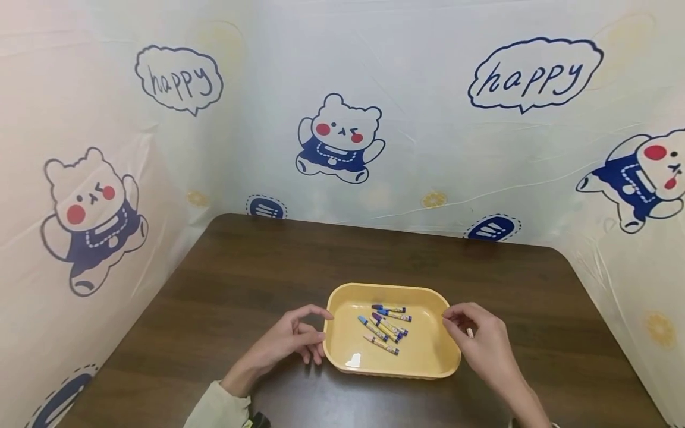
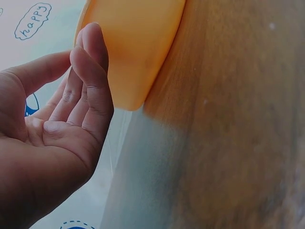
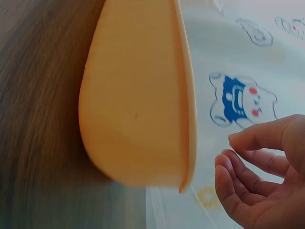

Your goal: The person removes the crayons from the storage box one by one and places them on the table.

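A yellow rectangular tray with rounded corners stands on the table between my two hands. Several crayons in blue and yellow wrappers lie loose inside it, some overlapping. At the tray's left end is my left hand, index fingertip at the rim and thumb just below. In the left wrist view its loosely bent fingers overlap the tray wall. My right hand is at the tray's right end. The right wrist view shows its bent fingers beside the rim, with a gap to the tray and nothing held.
The dark brown wooden table has rounded far corners. Pale cloth printed with cartoon bears and "happy" bubbles hangs at the back and both sides. A light sleeve covers my left forearm.
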{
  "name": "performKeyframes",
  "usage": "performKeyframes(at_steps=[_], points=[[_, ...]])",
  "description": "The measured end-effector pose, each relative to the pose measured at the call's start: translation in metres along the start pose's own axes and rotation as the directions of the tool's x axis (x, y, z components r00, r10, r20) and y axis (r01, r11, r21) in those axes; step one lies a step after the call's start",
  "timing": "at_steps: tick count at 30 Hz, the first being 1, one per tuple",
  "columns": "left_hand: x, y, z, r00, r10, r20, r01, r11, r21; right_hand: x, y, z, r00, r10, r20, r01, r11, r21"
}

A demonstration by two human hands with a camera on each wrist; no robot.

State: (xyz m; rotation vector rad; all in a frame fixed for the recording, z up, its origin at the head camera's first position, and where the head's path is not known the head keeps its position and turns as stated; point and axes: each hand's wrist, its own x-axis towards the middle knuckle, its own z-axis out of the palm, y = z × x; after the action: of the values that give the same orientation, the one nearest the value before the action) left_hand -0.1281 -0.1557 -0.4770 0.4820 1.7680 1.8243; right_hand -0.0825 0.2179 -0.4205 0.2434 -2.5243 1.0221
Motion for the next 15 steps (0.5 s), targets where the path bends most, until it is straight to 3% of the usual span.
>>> performKeyframes(at_steps=[7,15], points=[[-0.001,0.0,0.0,1.0,0.002,-0.009,-0.002,1.0,0.014,0.007,-0.014,0.026,0.985,-0.089,0.149,0.08,0.995,0.065],[-0.002,0.001,0.0,1.0,-0.016,-0.018,0.016,1.0,0.007,0.014,-0.023,0.057,0.903,-0.139,0.407,0.086,0.986,0.145]])
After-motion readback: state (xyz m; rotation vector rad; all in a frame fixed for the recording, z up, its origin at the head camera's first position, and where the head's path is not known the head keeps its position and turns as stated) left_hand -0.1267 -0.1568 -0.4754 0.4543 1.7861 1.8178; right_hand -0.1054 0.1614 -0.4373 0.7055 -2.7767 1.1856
